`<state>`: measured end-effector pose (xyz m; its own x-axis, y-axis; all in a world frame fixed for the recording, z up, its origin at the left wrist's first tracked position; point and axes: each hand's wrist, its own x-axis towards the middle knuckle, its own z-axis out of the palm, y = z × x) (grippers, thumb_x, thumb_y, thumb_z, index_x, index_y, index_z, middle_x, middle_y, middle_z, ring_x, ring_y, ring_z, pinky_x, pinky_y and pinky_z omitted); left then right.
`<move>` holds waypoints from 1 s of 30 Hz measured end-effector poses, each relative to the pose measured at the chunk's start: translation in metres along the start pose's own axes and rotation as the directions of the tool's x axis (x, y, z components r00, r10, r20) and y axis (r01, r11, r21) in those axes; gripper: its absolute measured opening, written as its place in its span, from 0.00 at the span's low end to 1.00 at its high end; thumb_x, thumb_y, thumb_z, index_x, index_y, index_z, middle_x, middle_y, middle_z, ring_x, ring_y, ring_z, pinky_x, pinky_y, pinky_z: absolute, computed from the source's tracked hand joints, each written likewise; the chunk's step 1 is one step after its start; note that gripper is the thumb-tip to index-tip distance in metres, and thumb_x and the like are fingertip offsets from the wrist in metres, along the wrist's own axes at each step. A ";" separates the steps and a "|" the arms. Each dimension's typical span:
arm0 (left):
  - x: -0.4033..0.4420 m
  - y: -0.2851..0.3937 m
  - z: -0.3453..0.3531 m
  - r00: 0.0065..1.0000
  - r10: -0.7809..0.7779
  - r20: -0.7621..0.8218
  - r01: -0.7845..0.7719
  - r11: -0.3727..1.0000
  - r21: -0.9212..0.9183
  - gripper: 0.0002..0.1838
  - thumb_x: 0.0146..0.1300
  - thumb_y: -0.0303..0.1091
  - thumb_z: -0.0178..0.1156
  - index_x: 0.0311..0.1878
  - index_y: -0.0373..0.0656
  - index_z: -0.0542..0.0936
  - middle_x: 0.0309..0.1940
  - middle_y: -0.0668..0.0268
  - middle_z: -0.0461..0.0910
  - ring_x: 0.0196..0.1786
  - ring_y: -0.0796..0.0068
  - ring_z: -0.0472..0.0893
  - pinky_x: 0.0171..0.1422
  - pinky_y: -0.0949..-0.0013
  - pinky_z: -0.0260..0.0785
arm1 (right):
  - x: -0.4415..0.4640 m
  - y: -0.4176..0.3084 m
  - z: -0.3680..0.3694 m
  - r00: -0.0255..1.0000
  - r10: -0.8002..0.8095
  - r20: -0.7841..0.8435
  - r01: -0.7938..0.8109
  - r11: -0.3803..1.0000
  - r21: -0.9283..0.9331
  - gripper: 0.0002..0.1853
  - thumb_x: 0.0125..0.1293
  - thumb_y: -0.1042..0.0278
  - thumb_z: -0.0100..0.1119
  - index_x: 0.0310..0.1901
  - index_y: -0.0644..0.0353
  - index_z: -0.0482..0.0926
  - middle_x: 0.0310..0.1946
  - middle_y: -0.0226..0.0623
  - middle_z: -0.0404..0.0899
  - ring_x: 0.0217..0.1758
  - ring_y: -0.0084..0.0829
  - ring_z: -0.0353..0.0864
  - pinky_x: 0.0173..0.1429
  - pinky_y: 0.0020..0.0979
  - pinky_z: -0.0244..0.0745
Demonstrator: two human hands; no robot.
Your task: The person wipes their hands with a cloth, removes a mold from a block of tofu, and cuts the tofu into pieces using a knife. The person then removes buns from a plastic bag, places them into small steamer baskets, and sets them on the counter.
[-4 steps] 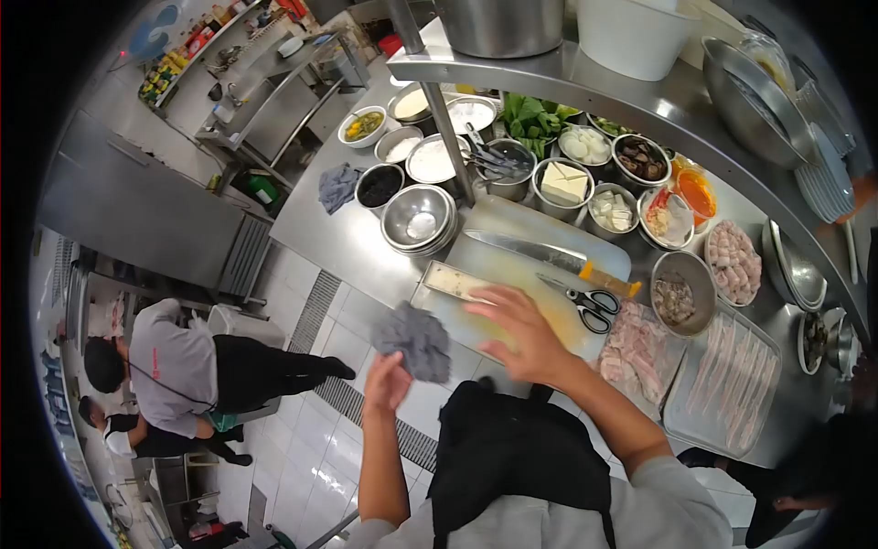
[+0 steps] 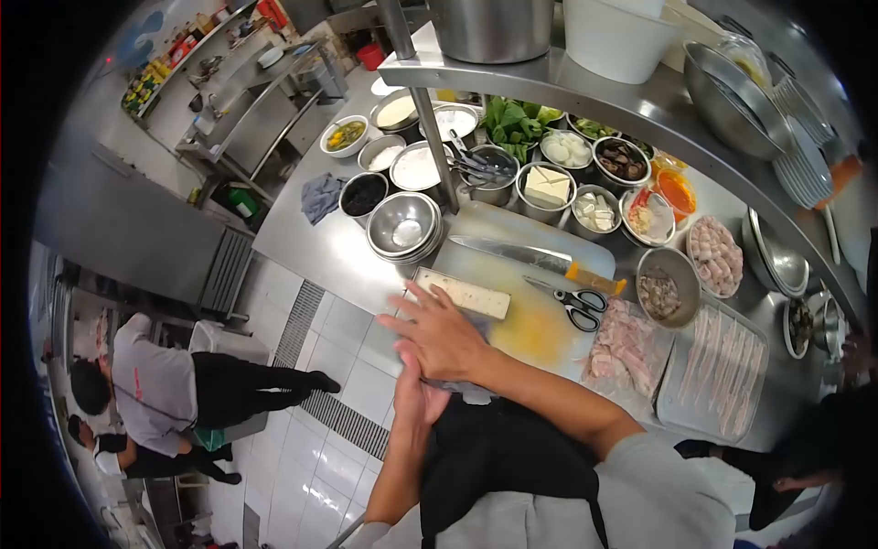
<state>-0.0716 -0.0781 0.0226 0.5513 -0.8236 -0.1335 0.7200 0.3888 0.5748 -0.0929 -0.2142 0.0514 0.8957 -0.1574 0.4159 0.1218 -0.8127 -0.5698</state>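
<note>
My left hand is raised in front of my apron, palm up, beneath my other hand. A grey cloth shows only in part under my right wrist; my left hand appears to hold it, though the grip is covered. My right hand lies across the left one with its fingers stretched and apart. Just beyond the fingers, a pale rectangular block rests on the stained cutting board. A large knife with a yellow handle and black-handled scissors lie on the board's far side.
Stacked steel bowls stand left of the board. Behind are several ingredient bowls and a metal shelf. Raw meat and a tray of strips lie to the right. Another grey cloth sits far left. Two people stand at left.
My hands have come together; the right moved left and down onto the left hand. The grey cloth, fully visible before in my left hand, is now mostly hidden. The view has shifted slightly.
</note>
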 end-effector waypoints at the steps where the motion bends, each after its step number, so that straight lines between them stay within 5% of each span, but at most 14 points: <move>1: -0.008 0.011 -0.011 1.000 -0.025 0.002 0.025 1.000 0.009 0.38 0.75 0.59 0.46 0.79 0.48 0.52 0.77 0.61 0.56 0.78 0.60 0.57 0.80 0.49 0.51 | 0.002 -0.011 0.025 0.992 0.061 0.109 -0.055 0.997 -0.062 0.28 0.71 0.53 0.49 0.70 0.52 0.68 0.72 0.47 0.63 0.79 0.54 0.52 0.78 0.59 0.47; 9: 0.003 0.114 -0.114 0.945 0.064 -0.320 -0.136 0.969 -0.208 0.33 0.77 0.56 0.41 0.74 0.40 0.61 0.71 0.53 0.66 0.72 0.53 0.67 0.76 0.49 0.59 | -0.005 -0.075 0.099 0.944 0.015 0.328 0.011 0.997 -0.078 0.29 0.73 0.56 0.46 0.73 0.56 0.63 0.79 0.46 0.49 0.82 0.49 0.44 0.79 0.62 0.41; 11: 0.012 0.150 -0.125 0.940 0.277 -0.201 -0.256 0.959 0.122 0.35 0.77 0.57 0.43 0.73 0.38 0.62 0.69 0.52 0.68 0.70 0.52 0.69 0.76 0.49 0.60 | 0.001 -0.076 0.110 0.944 0.020 0.331 0.000 0.998 -0.062 0.26 0.73 0.58 0.46 0.71 0.55 0.67 0.77 0.47 0.53 0.82 0.49 0.44 0.79 0.62 0.41; 14: 0.014 0.178 -0.142 0.962 0.274 -0.004 -0.250 0.881 0.402 0.41 0.73 0.63 0.45 0.73 0.35 0.61 0.68 0.52 0.69 0.70 0.55 0.70 0.75 0.52 0.62 | 0.026 -0.059 0.126 0.768 0.284 0.574 -0.188 0.957 -0.222 0.25 0.71 0.56 0.50 0.67 0.54 0.71 0.70 0.47 0.68 0.78 0.50 0.55 0.78 0.60 0.47; 16: 0.017 0.177 -0.182 0.963 -0.003 0.269 -0.224 0.548 0.806 0.45 0.69 0.66 0.50 0.71 0.31 0.62 0.70 0.49 0.65 0.70 0.51 0.69 0.74 0.56 0.60 | 0.052 -0.050 0.136 0.863 0.348 0.367 -0.289 0.935 -0.206 0.21 0.66 0.56 0.57 0.58 0.54 0.78 0.58 0.45 0.78 0.69 0.49 0.68 0.73 0.52 0.58; 17: 0.021 0.175 -0.146 0.912 0.039 0.408 -0.399 0.310 0.863 0.42 0.69 0.64 0.51 0.67 0.31 0.67 0.66 0.50 0.68 0.67 0.53 0.71 0.71 0.57 0.62 | 0.061 -0.040 0.142 0.920 0.264 0.291 -0.244 0.964 -0.103 0.19 0.61 0.57 0.60 0.52 0.57 0.80 0.53 0.46 0.80 0.62 0.48 0.72 0.66 0.50 0.65; 20: 0.035 0.169 -0.104 0.678 0.090 0.729 -0.679 -0.302 0.669 0.35 0.71 0.59 0.51 0.60 0.31 0.74 0.58 0.54 0.76 0.57 0.62 0.77 0.63 0.61 0.67 | 0.079 -0.043 0.149 0.956 0.274 0.101 -0.257 0.954 -0.158 0.18 0.54 0.58 0.64 0.42 0.61 0.81 0.45 0.48 0.83 0.52 0.47 0.79 0.53 0.50 0.75; 22: 0.045 0.160 -0.127 0.841 0.227 0.491 -0.540 0.285 0.792 0.28 0.70 0.55 0.55 0.49 0.33 0.77 0.54 0.50 0.77 0.59 0.53 0.75 0.65 0.56 0.66 | 0.053 -0.037 0.176 0.952 0.215 0.218 -0.229 0.972 0.043 0.16 0.55 0.66 0.62 0.44 0.63 0.80 0.41 0.51 0.81 0.49 0.50 0.79 0.48 0.52 0.75; 23: 0.050 0.157 -0.133 0.841 0.217 0.495 -0.540 0.307 0.783 0.28 0.70 0.55 0.55 0.49 0.33 0.77 0.54 0.50 0.77 0.59 0.53 0.75 0.65 0.56 0.66 | 0.051 -0.042 0.169 0.947 0.238 0.217 -0.250 0.968 0.027 0.16 0.55 0.66 0.62 0.44 0.63 0.80 0.41 0.51 0.81 0.49 0.50 0.79 0.48 0.52 0.75; 26: 0.074 0.156 -0.171 1.000 -0.020 -0.015 0.025 0.689 0.724 0.26 0.76 0.55 0.46 0.56 0.40 0.77 0.57 0.54 0.76 0.59 0.61 0.77 0.62 0.63 0.69 | 0.063 -0.092 0.125 0.917 0.386 0.098 -0.393 0.916 0.074 0.21 0.60 0.69 0.62 0.56 0.63 0.76 0.57 0.54 0.77 0.62 0.52 0.74 0.64 0.49 0.69; 27: 0.071 0.158 -0.164 1.000 -0.027 -0.005 0.022 0.694 0.720 0.26 0.76 0.55 0.46 0.56 0.40 0.77 0.57 0.54 0.76 0.59 0.61 0.77 0.62 0.63 0.69 | 0.070 -0.104 0.110 0.915 0.393 0.092 -0.399 0.915 0.063 0.21 0.60 0.69 0.62 0.56 0.63 0.76 0.57 0.54 0.77 0.62 0.52 0.74 0.64 0.49 0.69; 28: 0.063 0.163 -0.148 0.985 -0.170 -0.038 0.172 0.913 0.369 0.29 0.76 0.57 0.42 0.62 0.42 0.73 0.60 0.55 0.74 0.62 0.60 0.75 0.63 0.61 0.70 | 0.077 -0.114 0.094 0.967 0.244 -0.076 -0.244 0.970 0.013 0.23 0.63 0.65 0.61 0.59 0.61 0.74 0.60 0.52 0.74 0.66 0.52 0.71 0.68 0.50 0.65; 29: 0.056 0.163 -0.137 0.946 -0.325 -0.014 0.324 0.945 -0.043 0.32 0.77 0.60 0.39 0.67 0.44 0.69 0.64 0.57 0.72 0.66 0.60 0.74 0.65 0.59 0.70 | 0.080 -0.118 0.084 0.969 0.080 -0.232 -0.098 0.993 -0.065 0.25 0.65 0.60 0.61 0.63 0.60 0.72 0.64 0.50 0.71 0.69 0.51 0.67 0.71 0.50 0.61; 30: 0.049 0.159 -0.130 0.932 -0.352 0.089 0.361 0.920 -0.151 0.35 0.76 0.63 0.36 0.75 0.48 0.60 0.71 0.62 0.66 0.72 0.60 0.68 0.72 0.53 0.65 | 0.083 -0.115 0.082 0.965 0.106 -0.241 -0.126 0.990 -0.068 0.25 0.65 0.60 0.61 0.63 0.60 0.72 0.64 0.50 0.71 0.69 0.51 0.67 0.71 0.50 0.61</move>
<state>0.1245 -0.0034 0.0025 0.2232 -0.9409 -0.2547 0.9254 0.1224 0.3587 0.0027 -0.0878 0.0935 0.7738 -0.3736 0.5116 -0.0216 -0.8226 -0.5682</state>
